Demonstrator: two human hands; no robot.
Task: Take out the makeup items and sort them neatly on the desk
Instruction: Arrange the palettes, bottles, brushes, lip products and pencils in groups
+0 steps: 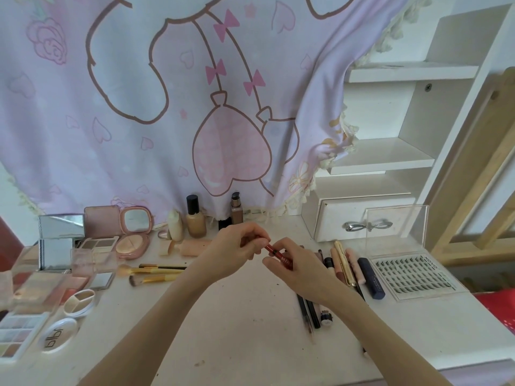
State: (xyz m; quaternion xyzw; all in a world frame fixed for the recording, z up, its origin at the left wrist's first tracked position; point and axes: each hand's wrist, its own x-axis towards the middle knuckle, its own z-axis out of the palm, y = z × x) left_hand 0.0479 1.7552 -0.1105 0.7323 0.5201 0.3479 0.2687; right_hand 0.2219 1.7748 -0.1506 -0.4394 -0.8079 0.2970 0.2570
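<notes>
We're mid-sort: left hand (237,247) and right hand (295,270) both pinch the red lip pencil (276,253) above bench (237,330) centre; next it probably joins the pencil row (345,270) at right.

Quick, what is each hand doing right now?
Left hand: grip pinches one end of the red tube.
Right hand: grip holds the same red tube.
</notes>
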